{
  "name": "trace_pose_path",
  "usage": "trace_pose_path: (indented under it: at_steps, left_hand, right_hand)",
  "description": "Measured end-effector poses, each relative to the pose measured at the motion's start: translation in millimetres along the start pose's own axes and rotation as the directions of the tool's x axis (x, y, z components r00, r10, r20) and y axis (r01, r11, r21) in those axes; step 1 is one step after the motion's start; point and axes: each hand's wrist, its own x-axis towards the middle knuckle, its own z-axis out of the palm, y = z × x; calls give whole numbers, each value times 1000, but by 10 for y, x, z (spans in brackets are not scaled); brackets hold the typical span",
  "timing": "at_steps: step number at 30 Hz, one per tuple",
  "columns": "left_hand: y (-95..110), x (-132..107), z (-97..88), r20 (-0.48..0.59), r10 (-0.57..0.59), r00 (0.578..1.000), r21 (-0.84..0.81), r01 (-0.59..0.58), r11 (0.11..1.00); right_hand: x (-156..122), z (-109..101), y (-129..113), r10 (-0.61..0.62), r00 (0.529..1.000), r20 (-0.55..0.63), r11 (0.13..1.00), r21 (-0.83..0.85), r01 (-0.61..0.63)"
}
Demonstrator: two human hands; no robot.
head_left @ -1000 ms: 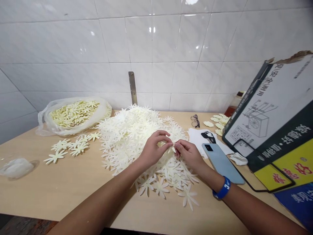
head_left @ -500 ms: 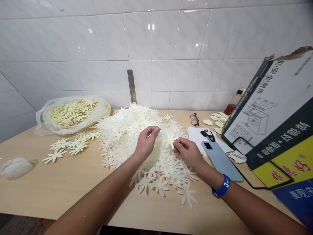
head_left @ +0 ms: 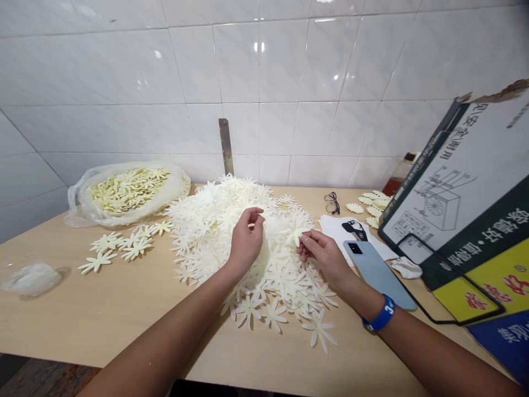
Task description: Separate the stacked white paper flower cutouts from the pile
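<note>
A large heap of cream-white flower cutouts (head_left: 206, 237) covers the middle of the wooden table (head_left: 124, 314). My right hand (head_left: 322, 255) pinches one cutout flower (head_left: 296, 235) between thumb and fingers, just above the heap. My left hand (head_left: 247, 237) hangs over the heap a short way to the left, fingers loosely curled and holding nothing I can see. Its fingertips are apart from the held flower. A few loose flowers (head_left: 115, 248) lie on the bare wood to the left. A clear plastic bag (head_left: 177, 182) holds yellower flowers.
A pale blue phone (head_left: 378, 275) lies right of my right hand, on white paper (head_left: 336, 229). Glasses (head_left: 332, 203) and a small flower pile (head_left: 372, 207) sit behind it. A printed cardboard box (head_left: 450, 193) leans at the right. Tiled wall backs the table.
My hands have moved apart, the left one letting go of the flower and rising to the left. The right hand keeps the flower and has lowered it slightly.
</note>
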Motion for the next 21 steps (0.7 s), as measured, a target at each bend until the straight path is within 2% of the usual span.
trace_pose_path:
  at_steps: [3, 6, 9, 11, 13, 16, 18, 21]
  left_hand:
    - [41, -16, -20, -6, 223, 975, 142, -220, 965]
    - [78, -57, -4, 112, 407, 906, 123, -419, 899]
    - [79, -110, 38, 268, 512, 816, 134, -558, 819]
    - [72, -133, 58, 321, 525, 789, 160, -591, 791]
    - [74, -142, 62, 344, 507, 791, 170, -583, 794]
    - [104, -136, 52, 330, 443, 833, 138, -507, 851]
    - [124, -124, 50, 287, 363, 887, 73, -398, 914]
    - [127, -88, 53, 211, 177, 961, -71, -166, 984]
  right_hand:
    - [-15, 4, -16, 0, 1000, 7, 1000, -22, 0]
    - [-29, 12, -33, -6, 1000, 30, 998, -55, 7]
    - [-31, 22, -39, -35, 997, 75, 996, -83, 41]
    - [-30, 29, -41, -60, 992, 110, 992, -103, 71]
    - [-33, 35, -46, -73, 989, 131, 989, -116, 88]
    - [-45, 34, -57, -75, 988, 136, 990, -112, 90]
    - [-50, 26, -61, -81, 989, 123, 989, -114, 95]
    - [-41, 5, -55, -99, 991, 87, 984, -136, 111]
